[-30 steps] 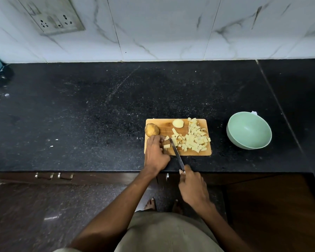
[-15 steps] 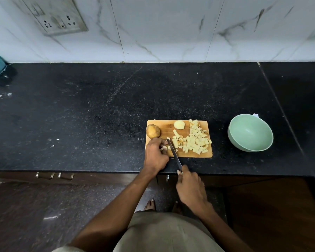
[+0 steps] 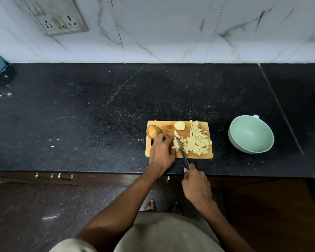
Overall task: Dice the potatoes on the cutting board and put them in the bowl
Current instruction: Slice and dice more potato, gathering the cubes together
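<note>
Near the tabletop's front edge, left hand (image 3: 161, 151) had shifted its pinch along the potato strip (image 3: 175, 143) while right hand (image 3: 196, 186) kept gripping the knife (image 3: 182, 152); dicing continued, bowl (image 3: 251, 136) unfilled.

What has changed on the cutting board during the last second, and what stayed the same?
The knife, held by the right hand, kept chopping the piece that the left hand steadies; its blade now meets that piece beside the fingers. Nothing was taken hold of or let go. The diced pile, whole potato, peeled half, cutting board and empty bowl stayed put.
</note>
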